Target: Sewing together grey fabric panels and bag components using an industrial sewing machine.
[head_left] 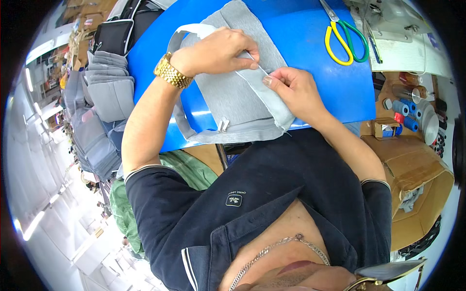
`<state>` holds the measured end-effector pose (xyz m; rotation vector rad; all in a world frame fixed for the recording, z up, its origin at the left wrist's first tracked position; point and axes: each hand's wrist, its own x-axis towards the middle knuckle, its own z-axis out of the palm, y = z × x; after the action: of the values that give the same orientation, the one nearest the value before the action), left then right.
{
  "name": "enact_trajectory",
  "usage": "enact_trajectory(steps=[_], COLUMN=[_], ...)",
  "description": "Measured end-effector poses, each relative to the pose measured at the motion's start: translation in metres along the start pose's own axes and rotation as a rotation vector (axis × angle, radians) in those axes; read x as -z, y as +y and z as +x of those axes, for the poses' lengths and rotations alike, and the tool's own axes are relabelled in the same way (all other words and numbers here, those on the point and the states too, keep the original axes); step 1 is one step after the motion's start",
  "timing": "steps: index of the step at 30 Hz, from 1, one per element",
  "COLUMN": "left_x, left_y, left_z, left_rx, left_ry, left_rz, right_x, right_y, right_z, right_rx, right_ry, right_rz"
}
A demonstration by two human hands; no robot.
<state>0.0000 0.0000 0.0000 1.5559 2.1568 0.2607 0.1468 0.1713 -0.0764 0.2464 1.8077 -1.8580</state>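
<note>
A grey fabric panel (221, 99) lies on the blue tabletop, with a long grey strip (180, 114) looping out along its left side and near edge. Two metal zipper pulls (223, 125) rest at the near end. My left hand (221, 51), with a gold watch at the wrist, is closed on the panel's pale-piped edge, thumb and fingers pinched together. Just to the right, my right hand (297, 92) pinches the same edge between thumb and forefinger. The folded flap (272, 99) hangs toward me below the fingers. What lies under my left palm is hidden.
Scissors with yellow and green handles (347, 42) lie at the far right of the blue tabletop (296, 29). Grey sewn pieces (110, 92) are stacked left, near a black bag (114, 36). To the right are blue thread spools (410, 109) and an open cardboard box (412, 169).
</note>
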Motion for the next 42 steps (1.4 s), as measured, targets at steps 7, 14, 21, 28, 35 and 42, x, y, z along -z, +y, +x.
enact_trajectory(steps=[7, 14, 21, 28, 35, 42], left_x=[-0.012, -0.022, 0.038, 0.04, 0.047, 0.051], left_y=[-0.015, -0.038, 0.004, 0.023, 0.023, 0.024], left_z=[0.018, 0.026, 0.005, -0.017, -0.021, -0.019], left_rx=[0.009, -0.169, 0.063, 0.042, 0.047, 0.016], left_ry=[0.077, 0.32, 0.173, 0.288, 0.285, 0.184], left_rz=[0.12, 0.243, 0.069, 0.007, -0.034, 0.0], right_x=[0.005, 0.003, 0.027, 0.024, 0.019, 0.018], right_y=[0.013, 0.006, -0.037, -0.038, -0.039, -0.036], right_z=[0.03, 0.037, 0.011, -0.001, -0.003, -0.004], right_rx=[0.646, 0.486, 0.481, 0.447, 0.505, 0.529], right_ry=[0.473, 0.372, 0.239, 0.038, 0.117, 0.116], right_rz=[-0.441, -0.188, -0.139, -0.013, -0.126, -0.134])
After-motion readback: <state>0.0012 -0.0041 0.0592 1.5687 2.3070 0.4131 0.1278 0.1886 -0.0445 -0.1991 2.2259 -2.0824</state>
